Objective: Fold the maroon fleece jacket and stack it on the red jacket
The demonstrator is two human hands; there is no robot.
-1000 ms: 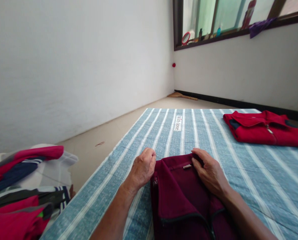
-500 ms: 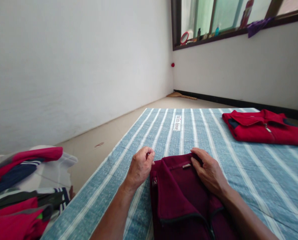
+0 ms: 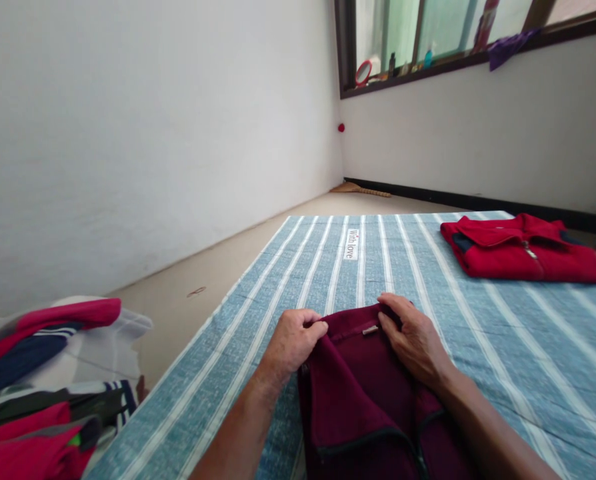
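The maroon jacket point(image 3: 368, 367) lies at the lower centre of the frame, on the striped cloth point(image 3: 218, 387). Half a second ago, the left hand point(image 3: 297, 339) was curled just beside the corner of the collar point(image 3: 345, 393); now its thumb and fingers pinch the collar's top edge. The right hand point(image 3: 413, 337) grasps this edge further right, as before. So, I judge, the collar is now controlled from both sides.

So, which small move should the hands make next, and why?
Perhaps ease the left hand slightly outward: it pinches the maroon collar at one side, the right hand holds the other, and the left flap slants inward.
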